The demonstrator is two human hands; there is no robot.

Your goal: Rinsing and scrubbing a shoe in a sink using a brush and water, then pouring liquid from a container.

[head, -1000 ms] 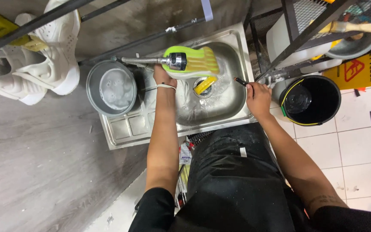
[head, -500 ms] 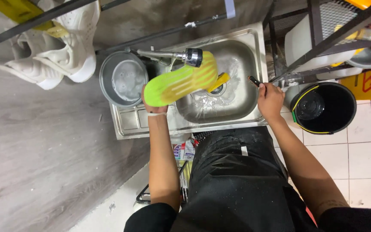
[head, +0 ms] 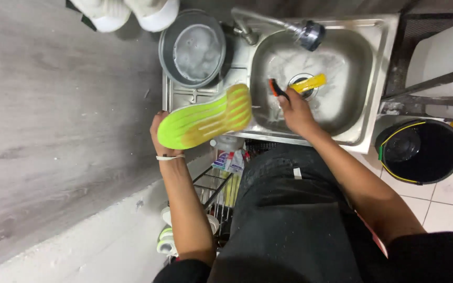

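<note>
head view, left to right: grey countertop (head: 53,131), then a round metal pot (head: 192,50) of cloudy water beside the basin. left hand (head: 161,139) is closed around the heel end of a neon green insole (head: 205,118), held flat over the sink's draining ledge, clear of the bowl. right hand (head: 295,110) is closed on a dark brush with an orange tip (head: 274,88), inside the steel sink (head: 363,105) below the tap head (head: 310,34). a yellow item (head: 310,83) lies at the drain. judgement: scrubbing goes best with the insole supported along its length, strokes running heel to toe.
</note>
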